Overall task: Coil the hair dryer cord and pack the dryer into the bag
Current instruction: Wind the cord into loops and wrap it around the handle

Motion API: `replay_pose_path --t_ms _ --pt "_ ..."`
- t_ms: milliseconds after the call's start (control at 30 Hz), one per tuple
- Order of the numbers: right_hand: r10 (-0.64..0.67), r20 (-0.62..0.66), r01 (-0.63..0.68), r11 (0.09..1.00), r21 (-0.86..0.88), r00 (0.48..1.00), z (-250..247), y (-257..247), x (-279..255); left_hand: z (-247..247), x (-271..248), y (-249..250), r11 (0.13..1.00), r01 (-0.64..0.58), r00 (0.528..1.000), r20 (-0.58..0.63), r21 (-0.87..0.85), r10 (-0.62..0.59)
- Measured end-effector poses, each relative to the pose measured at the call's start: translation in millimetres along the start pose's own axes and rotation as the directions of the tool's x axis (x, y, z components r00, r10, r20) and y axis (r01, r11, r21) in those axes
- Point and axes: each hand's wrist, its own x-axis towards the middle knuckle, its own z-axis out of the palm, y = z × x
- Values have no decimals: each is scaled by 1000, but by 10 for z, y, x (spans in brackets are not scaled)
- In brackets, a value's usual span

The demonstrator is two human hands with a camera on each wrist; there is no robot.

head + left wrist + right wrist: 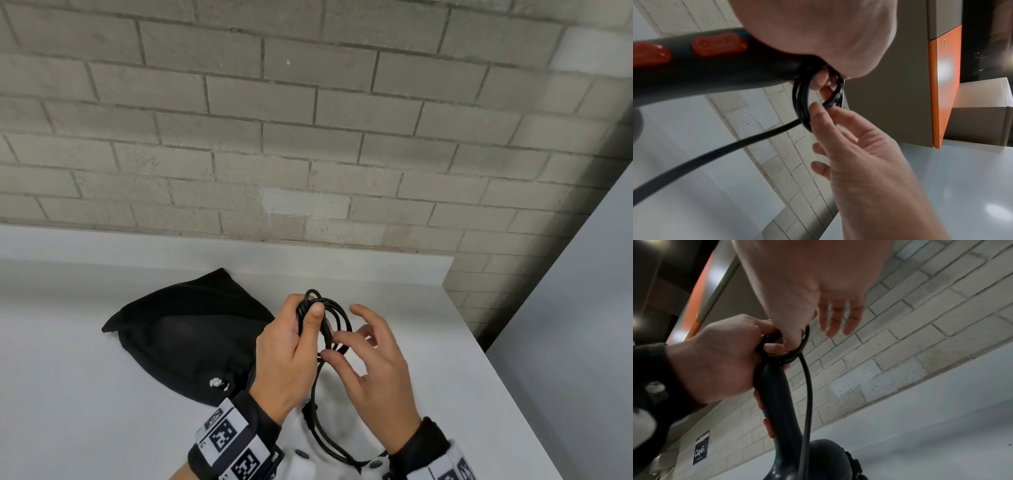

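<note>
My left hand [294, 339] grips the end of the dark hair dryer handle [715, 73] together with a small coil of black cord [339, 318], thumb pressed over the loops. Thumb and forefinger of my right hand [373, 363] pinch a strand of the cord [829, 104] at the coil, while the other fingers [838, 318] stay straight. A loose length of cord [807, 394] hangs down beside the handle [777, 402] toward the dryer body [818, 457]. The black cloth bag [185, 329] lies flat on the white table [102, 394], left of both hands.
A grey brick wall [308, 120] rises behind the table. The table's right edge [486, 353] runs diagonally close to my right hand. An orange-and-grey panel [943, 81] and a pale box [982, 105] stand to one side. A dark sticker [701, 449] is on the wall.
</note>
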Motion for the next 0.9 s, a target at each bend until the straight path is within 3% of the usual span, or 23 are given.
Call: replay_pose_path --t_ms 100,200,300,467,667,733,800,900 --pt "32 26 -28 987 -158 999 71 -49 -49 3 -9 -14 999 -6 1000 3 47 6" --pt "206 70 -210 976 60 976 27 -150 -30 22 -24 -7 983 -52 999 7 175 51" --pt "386 145 -412 860 301 911 -77 -206 -9 39 -24 -4 964 -87 996 4 250 89" --pt "505 257 -546 582 603 824 -293 -307 26 60 -28 5 948 -107 993 -11 298 116" --pt "541 371 -617 393 682 755 -533 -416 45 108 -35 -5 934 -153 986 -7 322 164" --pt "571 299 -601 464 650 764 -581 -439 33 122 -33 -15 933 -150 987 -9 326 162" --pt "540 201 -530 570 628 818 -616 -478 23 125 -28 -18 932 -148 987 -13 330 162" --pt "479 163 -476 658 584 862 -586 -466 -48 112 -21 -26 929 -163 984 -10 332 176"
